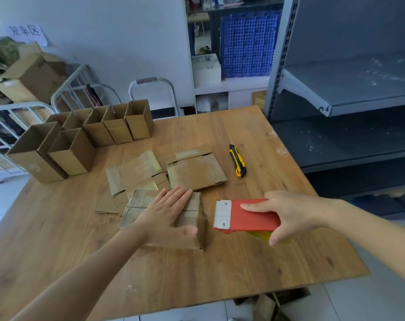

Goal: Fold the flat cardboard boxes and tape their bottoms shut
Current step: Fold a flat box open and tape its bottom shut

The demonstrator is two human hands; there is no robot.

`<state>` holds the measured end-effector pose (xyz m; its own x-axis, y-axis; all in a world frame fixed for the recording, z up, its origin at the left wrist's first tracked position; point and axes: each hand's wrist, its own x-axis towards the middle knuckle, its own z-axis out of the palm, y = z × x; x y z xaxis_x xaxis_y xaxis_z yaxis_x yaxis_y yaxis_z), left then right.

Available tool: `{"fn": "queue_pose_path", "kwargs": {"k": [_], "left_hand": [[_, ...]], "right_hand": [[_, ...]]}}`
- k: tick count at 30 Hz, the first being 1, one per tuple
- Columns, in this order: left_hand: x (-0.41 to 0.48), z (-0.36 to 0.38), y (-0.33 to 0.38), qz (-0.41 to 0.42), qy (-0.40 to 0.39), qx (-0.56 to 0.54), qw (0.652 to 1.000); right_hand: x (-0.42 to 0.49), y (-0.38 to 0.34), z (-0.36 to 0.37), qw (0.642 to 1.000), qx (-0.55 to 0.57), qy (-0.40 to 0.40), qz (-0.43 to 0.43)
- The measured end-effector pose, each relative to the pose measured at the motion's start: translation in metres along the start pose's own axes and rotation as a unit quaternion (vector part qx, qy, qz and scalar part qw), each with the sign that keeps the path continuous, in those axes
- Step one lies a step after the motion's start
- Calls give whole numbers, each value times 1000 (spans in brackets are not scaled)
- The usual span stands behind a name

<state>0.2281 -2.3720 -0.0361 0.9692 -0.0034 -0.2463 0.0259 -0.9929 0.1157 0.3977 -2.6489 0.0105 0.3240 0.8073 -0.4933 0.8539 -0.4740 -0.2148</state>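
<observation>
My left hand [168,210] lies flat, fingers straight, pressing the bottom flaps of the folded box [136,206] shut on the table [243,269], while my right hand [296,216] grips the red tape dispenser [250,216] just beside it, blade toward the box. I should hold the flaps tight together and run the tape straight along their seam.

Table [220,262]: boxes [118,132], flat cardboard [197,169], cutter [237,161]
</observation>
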Motion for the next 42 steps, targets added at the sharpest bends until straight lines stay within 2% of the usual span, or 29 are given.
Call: {"fn": "queue_pose_path", "kwargs": {"k": [4,7,11,15,18,26,34,40,42], "left_hand": [[15,-4,13,-97,37,-112,988],[27,-6,30,-157,45,-79,983],[28,0,43,-186,83,-37,978],[26,4,43,-193,98,-39,975],[25,5,45,-199,104,-39,974],[25,7,47,-205,111,-39,972],[27,5,44,-201,102,-45,973],[20,8,47,-188,111,-35,975],[21,8,46,-186,116,-34,975]], "right_hand": [[7,-7,-1,1000,10,2,9],[8,-14,-7,1000,18,-13,15],[10,-29,-28,999,-31,-37,11],[24,-52,-51,990,-132,-49,-28],[32,-65,-66,984,-163,-72,-31],[52,-85,-84,982,-160,-99,5],[70,-88,-97,982,-96,-150,62],[80,-77,-32,974,-112,-180,80],[73,-58,-24,980,-55,-173,77]]}}
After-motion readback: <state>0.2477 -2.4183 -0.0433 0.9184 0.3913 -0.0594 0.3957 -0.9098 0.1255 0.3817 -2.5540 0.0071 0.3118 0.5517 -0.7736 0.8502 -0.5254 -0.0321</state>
